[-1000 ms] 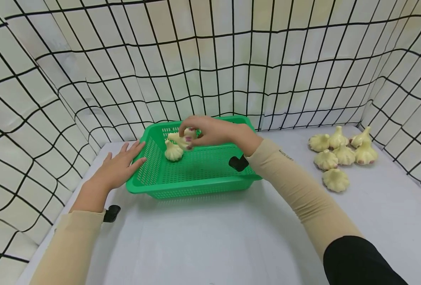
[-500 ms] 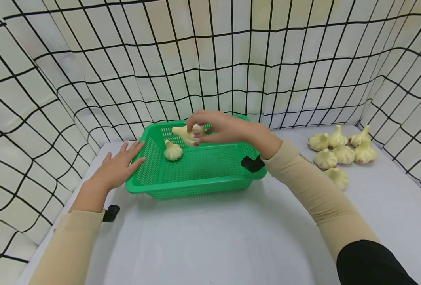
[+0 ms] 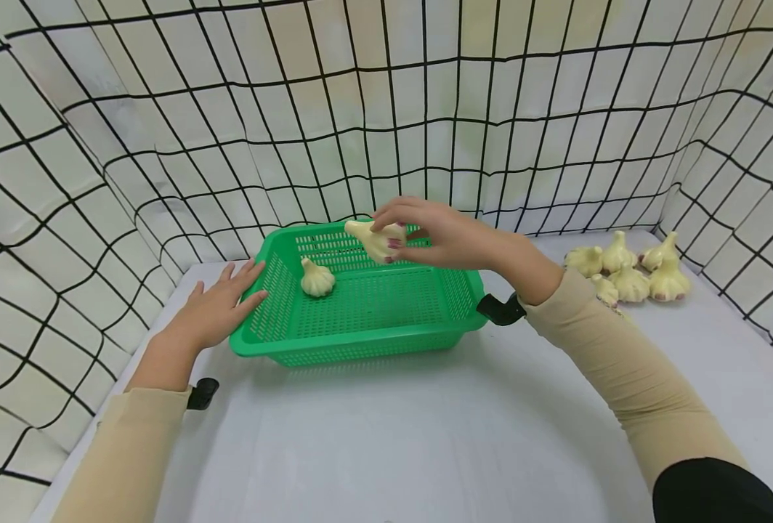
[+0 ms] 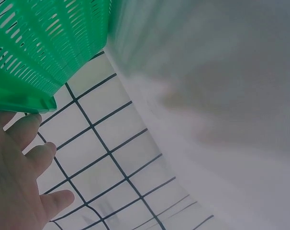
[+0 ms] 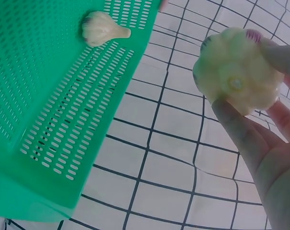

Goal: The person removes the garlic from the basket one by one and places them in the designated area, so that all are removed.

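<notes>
My right hand [image 3: 448,234] grips a garlic bulb [image 3: 380,242] between thumb and fingers, above the back of the green basket [image 3: 367,340]. In the right wrist view the root end of this garlic bulb [image 5: 236,76] faces the camera, with purple marks along its side. Another garlic bulb [image 3: 317,278] sits inside the basket near its left wall. My left hand [image 3: 213,309] rests with spread, straight fingers on the basket's left rim. From the left wrist view, the left hand's fingers [image 4: 30,132] touch the underside of the rim corner.
Several garlic bulbs [image 3: 628,272] lie in a cluster on the white table [image 3: 386,436] at the right, partly behind the right sleeve. A black grid net [image 3: 426,138] stands behind the basket and along both sides.
My right hand has lifted the garlic bulb up from beside the other one and carried it to the right. The left hand stays on the rim.
</notes>
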`<state>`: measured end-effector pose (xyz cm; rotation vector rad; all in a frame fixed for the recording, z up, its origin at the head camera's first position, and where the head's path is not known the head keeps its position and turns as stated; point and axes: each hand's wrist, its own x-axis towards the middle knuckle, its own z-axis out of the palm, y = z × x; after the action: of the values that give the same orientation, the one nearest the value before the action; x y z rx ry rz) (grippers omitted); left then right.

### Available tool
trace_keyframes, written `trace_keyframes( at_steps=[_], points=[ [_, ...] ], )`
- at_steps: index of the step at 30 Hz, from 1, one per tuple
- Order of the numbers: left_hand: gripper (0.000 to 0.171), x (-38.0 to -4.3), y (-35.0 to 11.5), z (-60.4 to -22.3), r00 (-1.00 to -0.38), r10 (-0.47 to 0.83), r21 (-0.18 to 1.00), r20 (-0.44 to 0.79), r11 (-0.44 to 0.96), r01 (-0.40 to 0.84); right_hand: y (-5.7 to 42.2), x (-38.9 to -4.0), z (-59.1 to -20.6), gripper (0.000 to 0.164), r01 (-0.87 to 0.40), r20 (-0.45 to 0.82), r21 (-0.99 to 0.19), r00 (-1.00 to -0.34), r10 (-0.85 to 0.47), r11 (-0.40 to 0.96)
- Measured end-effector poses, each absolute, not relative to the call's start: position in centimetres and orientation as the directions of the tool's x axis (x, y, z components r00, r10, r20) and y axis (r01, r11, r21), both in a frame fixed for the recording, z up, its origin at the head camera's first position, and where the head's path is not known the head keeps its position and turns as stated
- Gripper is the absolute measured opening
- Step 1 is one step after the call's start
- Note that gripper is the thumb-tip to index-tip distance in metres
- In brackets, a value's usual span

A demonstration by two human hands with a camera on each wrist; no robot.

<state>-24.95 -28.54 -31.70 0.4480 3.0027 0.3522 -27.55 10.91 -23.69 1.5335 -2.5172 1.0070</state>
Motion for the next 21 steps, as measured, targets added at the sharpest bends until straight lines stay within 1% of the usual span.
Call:
trace_keyframes(
  at_steps=[6,16,21],
  points=[
    [0.074,-25.1,-28.8,-31.8,-0.952,0.302,0.245,-0.053,0.928,0.28,12.5,-26.7,-23.8,0.042,-0.801,0.355,-0.501,-0.536,-0.766,0.328],
    [0.074,-25.2,-28.9,-31.9,-0.952,0.302,0.249,-0.053,0.927,0.28,15.2,-25.6,-24.4,0.045,-0.773,0.445,-0.57,-0.574,-0.687,0.277],
    [0.073,-25.2,-28.8,-31.9,-0.952,0.302,0.253,-0.054,0.926,0.28,16.7,-25.6,-25.4,0.045,-0.768,0.485,-0.561,-0.608,-0.629,0.31]
  ],
)
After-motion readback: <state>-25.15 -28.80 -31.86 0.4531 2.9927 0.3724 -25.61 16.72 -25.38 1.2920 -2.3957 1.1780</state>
